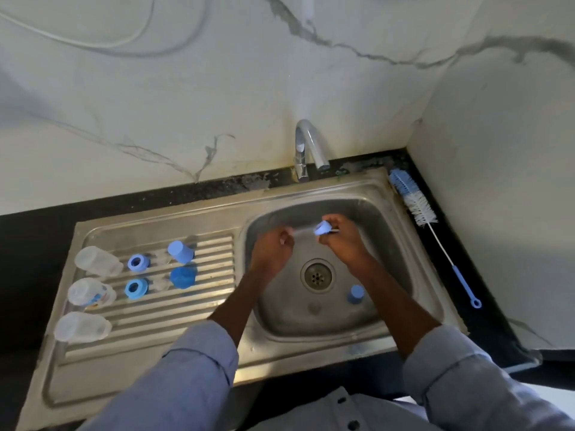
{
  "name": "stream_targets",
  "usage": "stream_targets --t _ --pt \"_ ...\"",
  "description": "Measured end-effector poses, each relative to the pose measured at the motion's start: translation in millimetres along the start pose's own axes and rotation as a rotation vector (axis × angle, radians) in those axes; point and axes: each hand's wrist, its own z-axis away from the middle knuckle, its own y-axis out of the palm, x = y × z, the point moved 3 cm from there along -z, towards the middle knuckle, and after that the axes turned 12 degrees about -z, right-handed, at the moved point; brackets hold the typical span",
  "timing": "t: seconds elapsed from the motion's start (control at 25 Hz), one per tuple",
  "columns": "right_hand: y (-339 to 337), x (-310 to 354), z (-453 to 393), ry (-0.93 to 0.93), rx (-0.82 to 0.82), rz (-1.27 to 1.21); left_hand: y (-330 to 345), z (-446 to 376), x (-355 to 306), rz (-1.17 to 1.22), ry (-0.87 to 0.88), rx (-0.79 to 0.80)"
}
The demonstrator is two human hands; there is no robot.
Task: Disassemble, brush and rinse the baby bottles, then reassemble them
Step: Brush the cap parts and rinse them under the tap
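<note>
Reaching over the near rim of the stainless steel sink [311,349], 2 light-blue shirt sleeves [193,377] are seen, with both forearms extended into the basin. A small light-blue plastic cap [355,294] is left standing on the basin floor, right of the round drain strainer [316,274], presumably parked there for its turn under the water. Above the drain, the left hand [273,247] is curled, and what it pinches cannot be told through blur. The right hand [342,236] is closed around a light-blue screw ring [323,228]; the piece is held mid-basin, below the curved chrome tap [306,144], judged so that drips stay inside the bowl.

On the ribbed draining board [155,331], 3 clear plastic bottle bodies [98,262] are laid on their sides along the left edge, with 2 blue collar rings [138,263], 2 clear teats [161,258] and 2 blue caps [181,251] ranked beside them, well apart, apparently sorted for drying and reassembly. Free board is left toward the near edge.

Farther right, a long blue-and-white bottle brush [417,206] is laid on the narrow black worktop [485,306], tight between sink rim and wall, within reach of the right hand.
</note>
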Motion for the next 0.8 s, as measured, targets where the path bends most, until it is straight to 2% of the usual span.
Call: stream_targets --t 0.16,0.4,0.56,0.6,0.72,0.8 --pt "6.3 25.8 -23.3 -0.113 -0.045 -0.106 -11.7 -67.4 -30.3 0.102 -0.075 -0.051" --pt "19.0 39.3 -55.4 -0.169 -0.126 -0.180 -11.8 -153.1 -62.7 0.049 -0.117 -0.019" --pt "24.6 32.7 -66.5 -0.145 -0.097 -0.224 1.6 -173.1 -53.8 0.067 -0.127 -0.075" --pt "25.0 27.7 -65.5 -0.109 -0.080 -0.275 7.5 -173.3 -46.6 0.137 -0.175 -0.082" --pt "28.9 17.4 -60.0 0.021 -0.059 -0.455 21.3 -171.7 -36.2 0.586 -0.404 0.026" --pt "28.5 18.5 -58.3 -0.024 -0.081 -0.364 21.8 -176.9 -35.4 0.640 -0.462 0.037"
